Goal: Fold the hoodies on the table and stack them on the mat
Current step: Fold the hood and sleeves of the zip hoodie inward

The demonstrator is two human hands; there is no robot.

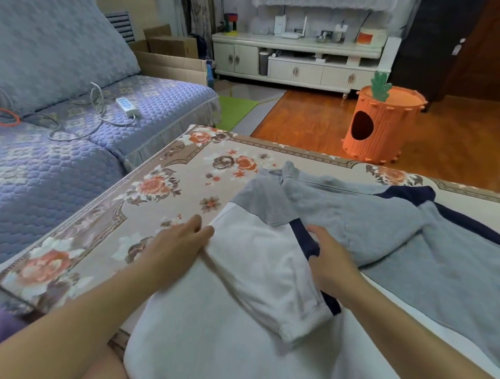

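Both hands on a white fleece hoodie (229, 338) at the counter's near edge

Left hand (174, 246) lies flat, fingers apart, on its left edge; right hand (331, 264) rests with relaxed, uncurled fingers at the folded sleeve. Floral mat (164, 188) lies bare toward the far-left corner; grey hoodie (405, 233) spreads right

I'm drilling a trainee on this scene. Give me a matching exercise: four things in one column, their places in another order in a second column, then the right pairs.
Things:
1. power strip
2. carrot-shaped orange bin
3. left hand
4. right hand

Places:
A. on the wooden floor beyond the table
B. on the hoodie's navy stripe, at the folded sleeve's right edge
C. on the purple sofa seat
D. at the white hoodie's left edge, by the floral mat

Pairs: 1-C, 2-A, 3-D, 4-B
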